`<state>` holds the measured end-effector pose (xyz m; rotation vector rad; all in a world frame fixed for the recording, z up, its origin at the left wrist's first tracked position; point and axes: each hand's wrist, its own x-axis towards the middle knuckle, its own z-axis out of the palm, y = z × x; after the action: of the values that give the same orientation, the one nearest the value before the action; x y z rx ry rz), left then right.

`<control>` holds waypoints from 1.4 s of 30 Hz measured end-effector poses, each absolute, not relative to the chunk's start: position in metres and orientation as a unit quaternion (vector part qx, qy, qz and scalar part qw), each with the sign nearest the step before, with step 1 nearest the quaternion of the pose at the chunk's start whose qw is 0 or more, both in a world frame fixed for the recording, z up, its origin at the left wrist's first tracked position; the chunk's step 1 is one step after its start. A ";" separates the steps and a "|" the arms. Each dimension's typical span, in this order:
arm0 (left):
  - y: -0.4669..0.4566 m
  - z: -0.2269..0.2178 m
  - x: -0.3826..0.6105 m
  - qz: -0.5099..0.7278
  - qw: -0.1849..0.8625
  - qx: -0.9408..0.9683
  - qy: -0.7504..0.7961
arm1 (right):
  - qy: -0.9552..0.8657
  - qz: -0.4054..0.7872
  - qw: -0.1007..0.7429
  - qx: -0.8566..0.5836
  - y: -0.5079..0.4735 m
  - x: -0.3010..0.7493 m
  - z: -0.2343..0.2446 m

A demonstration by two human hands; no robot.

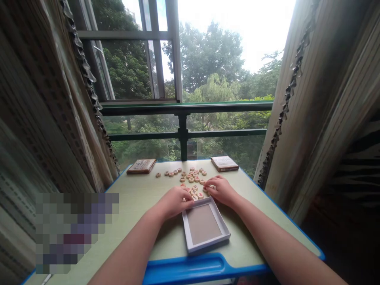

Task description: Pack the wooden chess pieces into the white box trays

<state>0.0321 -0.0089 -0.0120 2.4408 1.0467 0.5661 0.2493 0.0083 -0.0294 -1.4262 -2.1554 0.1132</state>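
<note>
A white shallow box [208,223] lies open on the table in front of me, its beige bottom bare. My left hand [175,202] is at the box's far left corner, fingers curled together; what lies between them is hidden. Just beyond the box lie round wooden Chinese chess pieces [194,192] with red and dark characters. To the right of these, my right hand [220,189] is bent low over the table, with its fingertips at a Chinese chess piece [205,189]. More Chinese chess pieces [191,179] are scattered farther back, some in a loose row to the left.
Two flat boxes stand at the table's far corners, a brown-edged box [141,166] left and a pale-topped box [225,163] right. The light green table [133,198] has a blue rim with a blue groove [184,267] in front. Behind are a railing [184,107], window and curtains.
</note>
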 end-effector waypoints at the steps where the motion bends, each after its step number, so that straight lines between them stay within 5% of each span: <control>1: -0.008 -0.014 0.033 0.206 0.217 0.876 0.379 | -0.803 0.040 0.273 -0.528 0.008 0.249 -0.029; 10: -0.003 -0.020 0.034 0.331 0.136 0.830 0.428 | -0.786 0.069 0.292 -0.541 0.007 0.247 -0.029; 19: 0.017 -0.031 0.024 0.314 0.053 0.826 0.465 | -0.805 0.019 0.245 -0.540 0.006 0.247 -0.026; 42: 0.032 -0.041 0.024 0.297 0.071 0.816 0.491 | -0.795 0.033 0.242 -0.555 0.007 0.246 -0.022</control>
<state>0.0242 0.0323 -0.0406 2.4545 1.4764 0.8924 0.2456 0.0066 -0.0225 -1.5183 -2.1739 0.0913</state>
